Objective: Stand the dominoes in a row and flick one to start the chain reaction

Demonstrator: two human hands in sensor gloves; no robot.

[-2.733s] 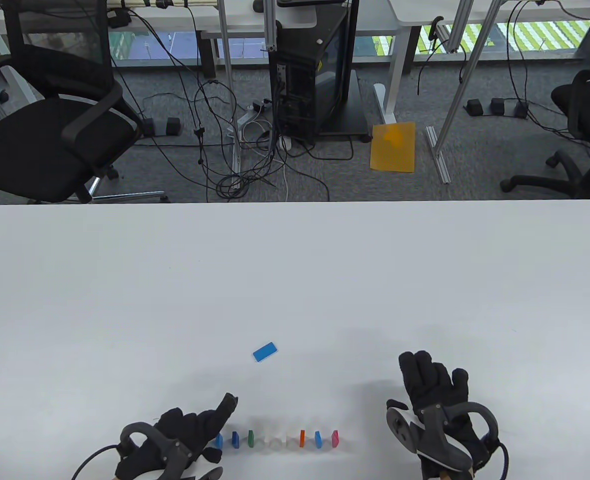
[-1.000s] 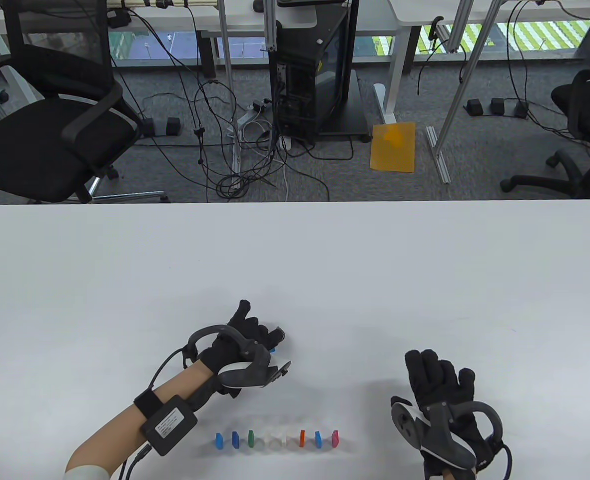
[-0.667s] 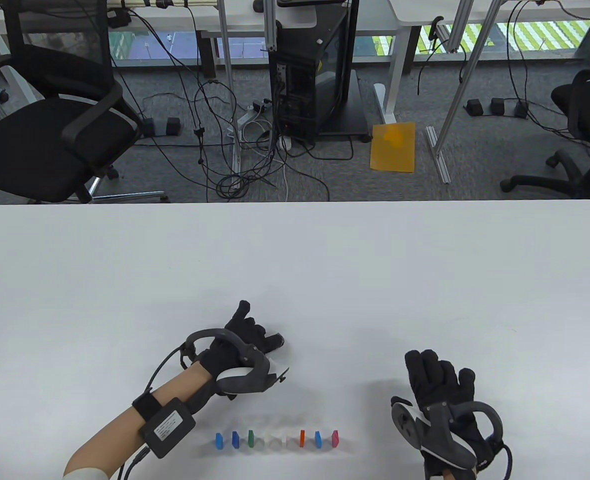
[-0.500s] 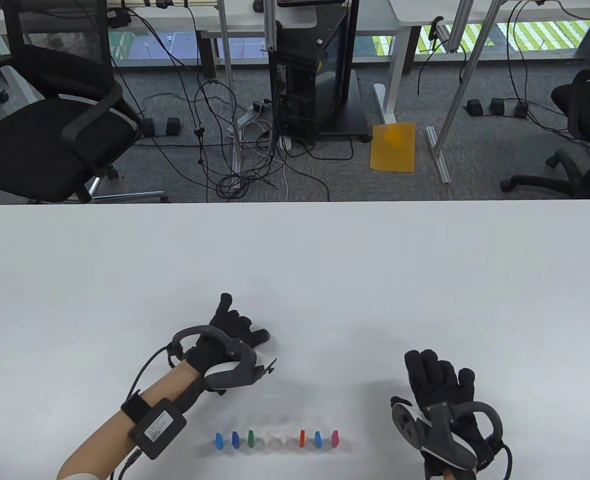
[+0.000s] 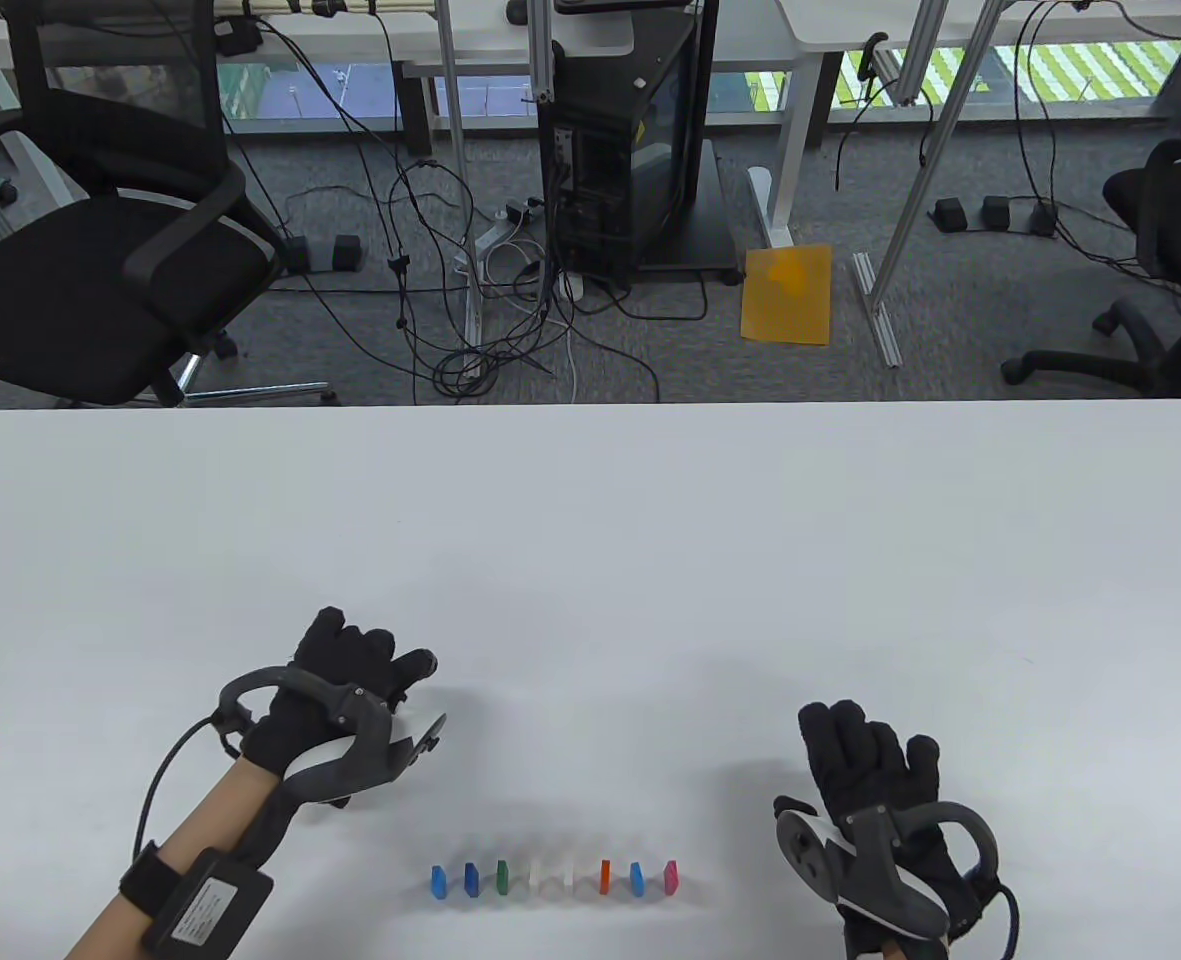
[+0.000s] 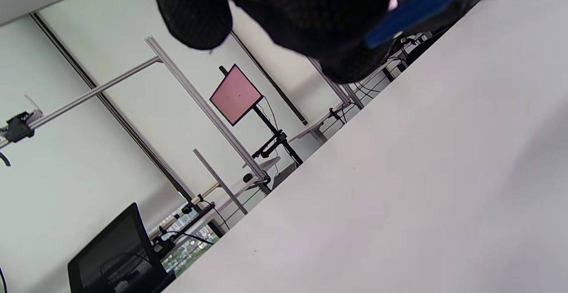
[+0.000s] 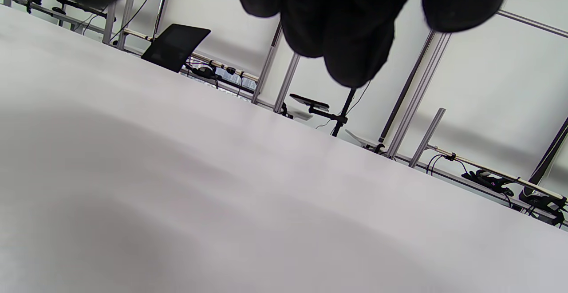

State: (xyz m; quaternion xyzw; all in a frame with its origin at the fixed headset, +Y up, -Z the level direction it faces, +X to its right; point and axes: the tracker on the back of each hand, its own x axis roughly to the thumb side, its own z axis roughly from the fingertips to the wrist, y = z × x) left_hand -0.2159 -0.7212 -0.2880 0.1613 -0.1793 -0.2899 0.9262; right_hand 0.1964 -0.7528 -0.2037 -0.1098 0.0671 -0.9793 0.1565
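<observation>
A row of standing dominoes [image 5: 550,878] runs left to right near the table's front edge: two blue, a green, two white, an orange [image 5: 605,876], a blue and a pink [image 5: 670,876]. My left hand [image 5: 380,655] hovers behind and left of the row's left end. In the left wrist view its fingers [image 6: 310,17] pinch a blue domino [image 6: 408,15]; the table view hides that domino under the glove. My right hand [image 5: 865,740] lies flat on the table to the right of the row, fingers straight [image 7: 346,40], holding nothing.
The white table [image 5: 590,520] stretches wide and bare behind the hands. Beyond its far edge, on the floor, are a black office chair [image 5: 100,270], a computer tower [image 5: 630,140], cables and a yellow sheet [image 5: 787,295].
My left hand reached out from the row to the loose blue domino, picked it up, and has carried it left and slightly nearer. The right hand has barely moved.
</observation>
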